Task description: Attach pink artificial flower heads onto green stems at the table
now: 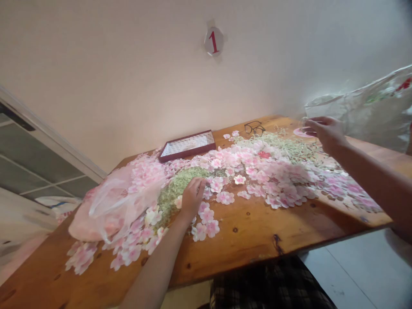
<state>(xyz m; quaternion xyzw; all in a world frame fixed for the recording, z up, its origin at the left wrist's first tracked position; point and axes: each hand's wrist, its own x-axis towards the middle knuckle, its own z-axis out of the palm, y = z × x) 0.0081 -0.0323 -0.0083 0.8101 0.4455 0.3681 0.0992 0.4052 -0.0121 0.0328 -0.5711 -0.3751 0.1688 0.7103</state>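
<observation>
My left hand (pixel 192 196) is closed with its fingertips together, at the edge of a pile of small pale green pieces (pixel 177 189). Whatever its fingers may hold is too small to make out. Pink and white fabric flowers (pixel 216 184) lie right beside it. Farther off at the right, my right hand (pixel 326 132) is raised near the table's far side, its fingers pinched together. Any item in that pinch cannot be made out. Just under those fingertips is a flat pink round thing (pixel 302 132). A second heap of pale green pieces (pixel 292 148) lies to its left.
A large heap of pink flowers (pixel 277 180) covers the middle of the wooden table (pixel 254 231). At the left sits a clear plastic bag (pixel 112 201) with pink contents. A dark red shallow box (pixel 188 145) and eyeglasses (pixel 254 128) lie near the wall. A big white sack (pixel 363 111) stands at the right.
</observation>
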